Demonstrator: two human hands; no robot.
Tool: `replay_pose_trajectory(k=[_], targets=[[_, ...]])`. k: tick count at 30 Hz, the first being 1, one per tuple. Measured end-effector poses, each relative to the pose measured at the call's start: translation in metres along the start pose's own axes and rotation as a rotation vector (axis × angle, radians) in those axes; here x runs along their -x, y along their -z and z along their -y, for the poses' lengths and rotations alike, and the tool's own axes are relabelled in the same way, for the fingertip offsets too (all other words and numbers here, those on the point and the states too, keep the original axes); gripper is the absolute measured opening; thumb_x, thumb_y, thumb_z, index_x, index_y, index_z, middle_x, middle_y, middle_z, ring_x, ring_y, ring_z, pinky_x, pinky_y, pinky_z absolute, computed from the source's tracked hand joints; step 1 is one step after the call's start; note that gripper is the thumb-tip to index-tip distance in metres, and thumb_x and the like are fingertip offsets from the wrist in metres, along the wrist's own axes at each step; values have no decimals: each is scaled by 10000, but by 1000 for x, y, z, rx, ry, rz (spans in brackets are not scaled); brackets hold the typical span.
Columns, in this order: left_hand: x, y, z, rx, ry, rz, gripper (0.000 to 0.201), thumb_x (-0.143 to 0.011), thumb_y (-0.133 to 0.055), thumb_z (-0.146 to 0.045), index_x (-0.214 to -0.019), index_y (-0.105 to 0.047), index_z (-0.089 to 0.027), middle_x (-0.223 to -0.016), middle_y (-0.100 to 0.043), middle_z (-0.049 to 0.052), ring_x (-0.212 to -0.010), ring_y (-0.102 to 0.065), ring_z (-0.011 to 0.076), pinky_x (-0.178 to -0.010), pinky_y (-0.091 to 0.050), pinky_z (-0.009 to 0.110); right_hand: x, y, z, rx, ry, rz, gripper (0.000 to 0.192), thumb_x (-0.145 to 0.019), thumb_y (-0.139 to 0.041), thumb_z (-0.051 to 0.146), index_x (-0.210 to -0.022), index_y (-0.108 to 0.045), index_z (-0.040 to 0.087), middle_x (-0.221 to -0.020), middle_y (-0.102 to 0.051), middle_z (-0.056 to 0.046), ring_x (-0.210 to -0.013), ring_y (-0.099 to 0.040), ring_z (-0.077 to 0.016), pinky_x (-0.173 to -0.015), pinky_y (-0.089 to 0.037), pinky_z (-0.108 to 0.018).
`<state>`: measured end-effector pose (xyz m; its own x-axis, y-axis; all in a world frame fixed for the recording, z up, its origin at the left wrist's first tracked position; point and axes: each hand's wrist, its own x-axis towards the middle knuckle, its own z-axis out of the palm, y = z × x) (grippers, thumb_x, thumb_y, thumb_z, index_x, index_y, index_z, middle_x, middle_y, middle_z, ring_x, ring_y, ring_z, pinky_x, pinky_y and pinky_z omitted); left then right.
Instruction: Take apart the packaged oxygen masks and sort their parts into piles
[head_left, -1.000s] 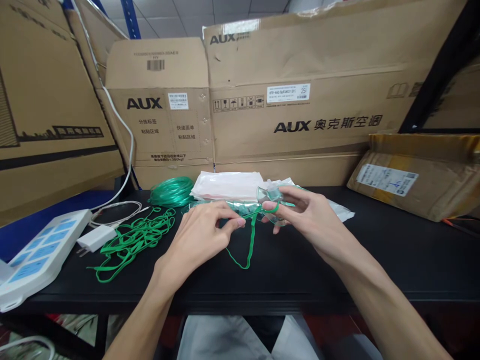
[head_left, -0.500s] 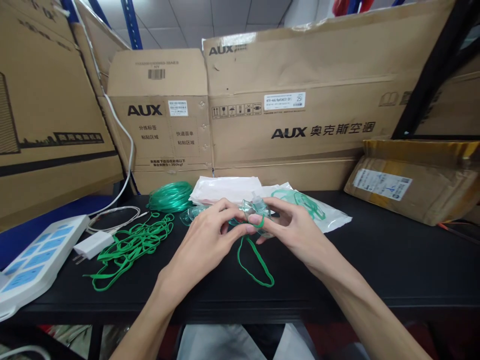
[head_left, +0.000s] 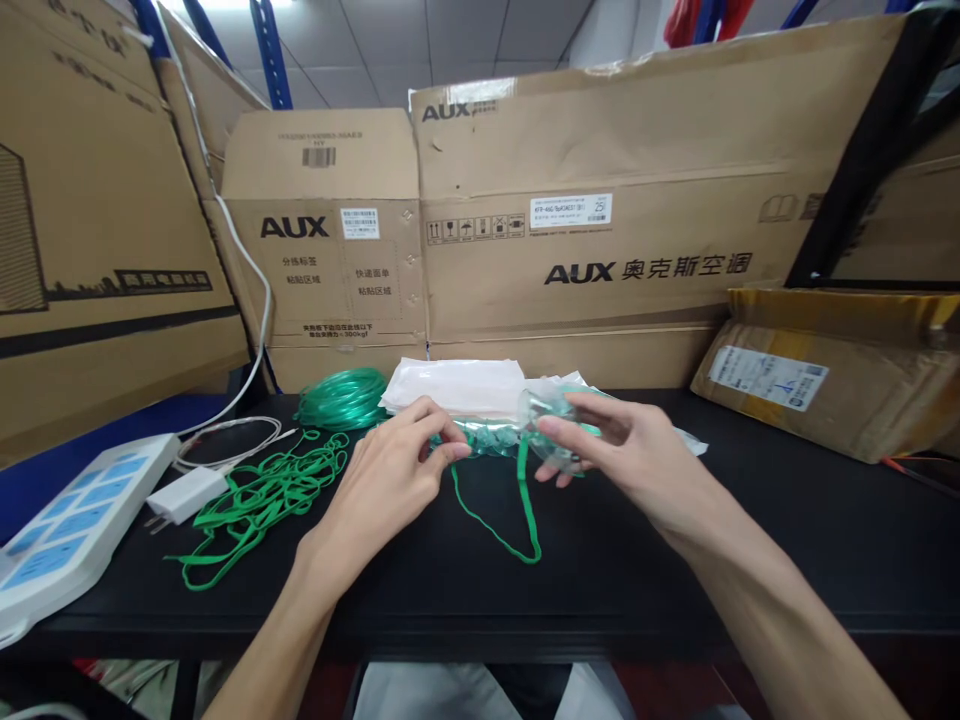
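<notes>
My right hand holds a clear plastic mask just above the black table. A green elastic strap hangs from the mask in a loop down to the tabletop. My left hand pinches the other end of that strap between thumb and fingers. The two hands are a short way apart at the table's middle. Part of the mask is hidden behind my right fingers.
A pile of loose green straps lies at left, with a coil of green tubing behind it. White plastic bags sit at the back. A white power strip and charger are far left. Cardboard boxes wall the back; a brown parcel lies right.
My hands came together around the mask and strap, then drew apart again. The strap loop now hangs longer between them, and the mask sits higher in my right hand.
</notes>
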<state>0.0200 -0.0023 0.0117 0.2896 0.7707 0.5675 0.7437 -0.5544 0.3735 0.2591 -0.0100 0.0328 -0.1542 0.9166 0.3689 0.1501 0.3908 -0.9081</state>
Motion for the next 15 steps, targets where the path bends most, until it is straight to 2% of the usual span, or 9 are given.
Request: replay_pose_trajectory(k=[4, 9, 13, 15], targets=[[0, 7, 3, 72, 1, 20, 187, -995, -633, -346, -859, -706, -240, -986, -674, -18, -767, -577, 156, -708, -393, 291, 1, 11, 4, 1, 11, -20, 385, -755, -856, 490, -985, -766, 194, -856, -771, -63, -614, -735, -223, -556, -597, -313], [1, -2, -17, 220, -21, -25, 167, -995, -640, -357, -912, -732, -245, -963, -719, -19, -780, -602, 154, -692, -409, 270, -2, -1, -5, -52, -48, 116, 402, -776, -838, 477, -1013, -722, 173, -966, -738, -73, -783, -768, -259, -622, -633, -335], [-1, -12, -23, 280, 78, -21, 158, -967, -669, -359, -896, -758, -249, -831, -737, -35, -677, -589, 153, -657, -407, 271, -3, -12, -12, -118, -26, 159, 494, -760, -861, 399, -1173, -666, 209, -1128, -691, -63, -872, -729, -225, -696, -664, -359], [-2, -13, -22, 273, 142, -15, 165, -942, -694, -379, -873, -773, -252, -732, -716, -40, -606, -564, 154, -634, -401, 278, -3, -15, -14, -133, -8, 148, 496, -747, -874, 366, -1169, -655, 223, -1105, -664, -38, -858, -698, -198, -691, -669, -348]])
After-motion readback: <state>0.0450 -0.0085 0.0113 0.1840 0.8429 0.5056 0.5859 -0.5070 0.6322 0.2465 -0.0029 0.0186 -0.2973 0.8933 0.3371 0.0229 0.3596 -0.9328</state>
